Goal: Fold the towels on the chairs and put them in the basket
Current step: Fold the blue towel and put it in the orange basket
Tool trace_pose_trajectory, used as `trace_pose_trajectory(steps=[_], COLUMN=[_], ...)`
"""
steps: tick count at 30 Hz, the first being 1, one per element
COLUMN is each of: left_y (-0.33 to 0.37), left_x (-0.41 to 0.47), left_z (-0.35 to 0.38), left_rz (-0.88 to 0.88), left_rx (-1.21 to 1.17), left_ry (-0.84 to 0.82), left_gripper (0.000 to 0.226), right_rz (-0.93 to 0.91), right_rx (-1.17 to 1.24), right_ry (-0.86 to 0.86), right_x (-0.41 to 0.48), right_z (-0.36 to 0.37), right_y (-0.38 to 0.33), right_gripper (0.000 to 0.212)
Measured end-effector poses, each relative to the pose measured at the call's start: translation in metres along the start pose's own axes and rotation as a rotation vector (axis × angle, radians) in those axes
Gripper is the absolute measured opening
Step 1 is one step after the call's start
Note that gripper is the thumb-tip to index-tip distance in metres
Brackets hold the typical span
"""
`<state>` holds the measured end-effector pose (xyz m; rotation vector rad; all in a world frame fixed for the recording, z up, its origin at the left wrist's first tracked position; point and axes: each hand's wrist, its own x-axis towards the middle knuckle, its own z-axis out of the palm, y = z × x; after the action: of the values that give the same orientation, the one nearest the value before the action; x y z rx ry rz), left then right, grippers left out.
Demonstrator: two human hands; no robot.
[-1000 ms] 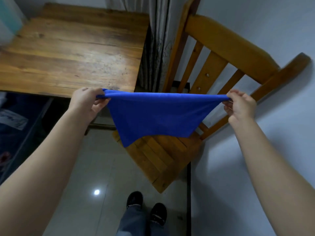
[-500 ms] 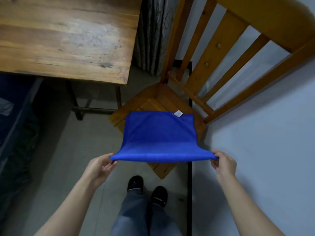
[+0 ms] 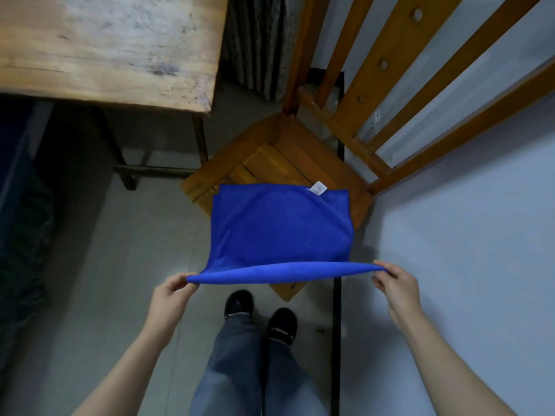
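A blue towel (image 3: 279,226) with a small white tag at its far edge lies spread over the seat of a wooden chair (image 3: 288,145). Its near edge is lifted off the seat and stretched between my hands. My left hand (image 3: 172,291) pinches the near left corner. My right hand (image 3: 393,282) pinches the near right corner. No basket is in view.
A wooden table (image 3: 120,46) stands at the upper left, its legs close to the chair. A white wall (image 3: 468,265) runs along the right, a grey curtain (image 3: 258,43) hangs behind the chair. My feet (image 3: 261,313) stand on grey floor tiles just before the chair.
The towel went from hanging in the air between my raised hands to lying flat on the chair seat. My hands dropped low and toward me, still holding two corners.
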<state>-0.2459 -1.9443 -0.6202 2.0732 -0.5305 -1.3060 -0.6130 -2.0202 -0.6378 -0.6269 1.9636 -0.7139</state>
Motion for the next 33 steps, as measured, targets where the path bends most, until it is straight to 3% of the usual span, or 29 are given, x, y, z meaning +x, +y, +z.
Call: trace_pose_trajectory(steps=[4,9,17,24,33], left_y=[0.013,0.033,0.038,0.035,0.057], left_x=[0.005,0.022,0.061,0.095,0.143], left_z=[-0.001,0.012,0.032,0.045,0.066], left_rz=[0.050,0.114,0.163,0.133,0.226], left_rx=[-0.004,-0.077,0.031,0.107,0.124], left_ry=[-0.033,-0.021,0.086,0.097,0.162], left_gripper=[0.016,0.022,0.018,0.016,0.021], right_rz=[-0.046,0.010,-0.143,-0.101,-0.237], right_rx=[-0.063,0.045,-0.200,-0.312,-0.311], right_ry=[0.018,0.031,-0.061,-0.093,0.133], right_x=[0.005,0.020,0.048,0.068,0.096], right_z=[0.002,0.015,0.036,0.059,0.084], right_y=[-0.004,-0.011,-0.019,-0.016,-0.031], right_gripper=[0.015,0.025,0.010,0.008,0.019])
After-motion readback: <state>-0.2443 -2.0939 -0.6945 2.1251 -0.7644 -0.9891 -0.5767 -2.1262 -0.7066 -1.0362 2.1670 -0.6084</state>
